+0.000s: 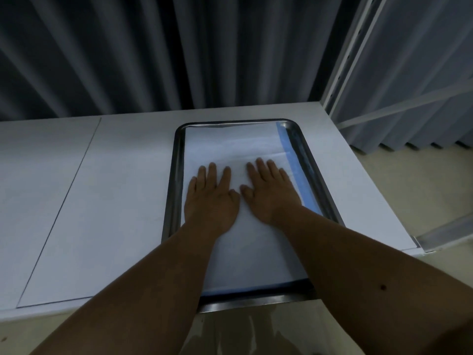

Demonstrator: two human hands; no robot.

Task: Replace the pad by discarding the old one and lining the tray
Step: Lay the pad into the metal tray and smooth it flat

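A steel tray (311, 160) lies on the white table, its near edge slightly over the table's front. A white pad (233, 144) with a blue border along its right and near sides lies spread inside it. My left hand (211, 198) rests flat on the pad, palm down, fingers apart. Beside it my right hand (268, 190) lies flat on the pad too, thumbs nearly touching. Neither hand holds anything. No other pad is in view.
The white table (102, 188) stretches to the left, with a thin seam line running across it. Dark curtains (179, 52) hang behind the table. A white metal frame (340, 73) stands at the right. Beige floor (414, 190) shows beyond the table's right edge.
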